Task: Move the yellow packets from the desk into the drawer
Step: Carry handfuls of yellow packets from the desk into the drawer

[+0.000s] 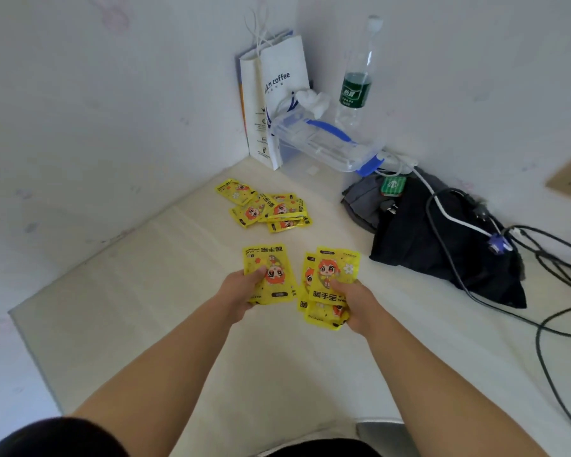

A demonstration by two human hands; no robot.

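Observation:
My left hand [241, 288] grips a small stack of yellow packets [271, 263] with a red-haired cartoon figure, held above the white desk [145, 291]. My right hand [353, 305] grips a fanned bunch of several yellow packets [335, 270], thumb pressed on the top one. Farther back on the desk lies a loose pile of several more yellow packets [267, 207], a hand's length beyond both hands. No drawer is in view.
In the far corner stand a white paper coffee bag [277, 87], a clear plastic box with blue clips [323, 140] and a water bottle [356, 80]. A dark cloth bundle [442, 245] with cables [541, 324] lies at the right. The desk's left edge [30, 351] drops off.

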